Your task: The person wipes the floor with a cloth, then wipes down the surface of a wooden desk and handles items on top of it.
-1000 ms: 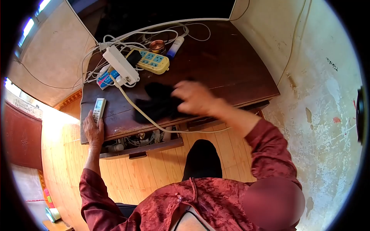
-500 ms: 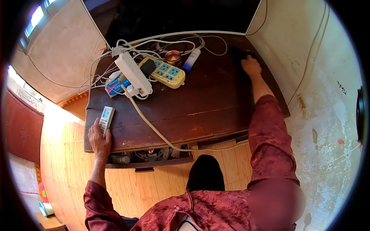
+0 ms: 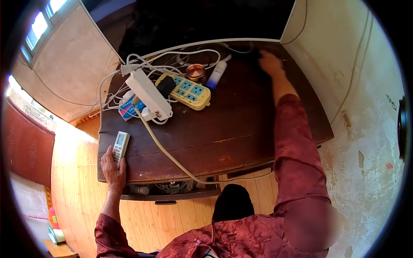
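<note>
My left hand (image 3: 113, 170) rests at the front left corner of the dark wooden cabinet (image 3: 206, 137), its thumb and fingers closed around the lower end of a white remote control (image 3: 121, 145). At the back right of the cabinet top, my right hand (image 3: 271, 63) presses on a black cloth (image 3: 251, 58). Against the dark wood the cloth's outline is hard to make out. White cables near the screen's base lie beside the cloth.
A yellow power strip (image 3: 189, 92), a white power strip (image 3: 148, 94), a copper-coloured round tin (image 3: 195, 72) and a white-and-blue tube (image 3: 216, 75) crowd the back left. A beige cable (image 3: 165, 150) crosses the front edge above an open drawer (image 3: 170, 196). Behind stands a large screen (image 3: 202, 21).
My right hand has moved left with the black cloth along the back, toward the cables. My left hand stays on the remote control. The whole view has shifted slightly.
</note>
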### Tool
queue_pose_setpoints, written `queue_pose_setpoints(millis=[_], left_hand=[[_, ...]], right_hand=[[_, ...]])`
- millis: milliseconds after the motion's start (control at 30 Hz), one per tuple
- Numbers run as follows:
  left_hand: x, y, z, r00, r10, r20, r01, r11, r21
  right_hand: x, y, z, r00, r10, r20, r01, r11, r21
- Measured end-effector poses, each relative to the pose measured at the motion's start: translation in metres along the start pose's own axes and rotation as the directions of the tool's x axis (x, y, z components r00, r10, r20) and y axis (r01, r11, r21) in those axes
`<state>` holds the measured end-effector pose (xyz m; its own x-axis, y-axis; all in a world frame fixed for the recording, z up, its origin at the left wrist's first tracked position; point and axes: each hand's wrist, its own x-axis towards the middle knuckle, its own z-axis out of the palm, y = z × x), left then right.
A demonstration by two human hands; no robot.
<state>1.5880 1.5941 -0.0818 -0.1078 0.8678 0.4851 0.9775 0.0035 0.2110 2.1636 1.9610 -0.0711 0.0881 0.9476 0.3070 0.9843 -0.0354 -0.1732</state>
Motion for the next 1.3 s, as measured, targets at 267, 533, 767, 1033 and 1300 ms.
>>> queue_pose_setpoints(millis=[267,533,767,1033,1300], left_hand=[[0.001,-0.002,0.002,0.999,0.036,-0.003,-0.036,0.999,0.038],[0.001,0.002,0.001,0.998,0.063,-0.012,-0.062,0.994,0.085],[0.0,-0.001,0.003,0.998,0.037,-0.045,-0.033,0.997,0.071],[-0.004,-0.004,0.005,0.994,0.069,-0.088,-0.065,0.997,0.043],[-0.001,-0.009,0.003,0.996,-0.07,-0.057,0.062,0.99,-0.126]], right_hand=[[-0.032,0.084,-0.047,0.851,0.525,0.013,-0.521,0.847,-0.106],[-0.115,-0.033,-0.061,0.966,-0.134,0.22,0.182,0.96,-0.212],[-0.204,-0.117,-0.081,0.68,-0.719,0.146,0.684,0.693,0.226],[-0.102,-0.1,-0.019,0.973,-0.227,0.04,0.229,0.973,-0.03],[-0.197,-0.114,-0.068,0.871,-0.469,0.143,0.465,0.883,0.064]])
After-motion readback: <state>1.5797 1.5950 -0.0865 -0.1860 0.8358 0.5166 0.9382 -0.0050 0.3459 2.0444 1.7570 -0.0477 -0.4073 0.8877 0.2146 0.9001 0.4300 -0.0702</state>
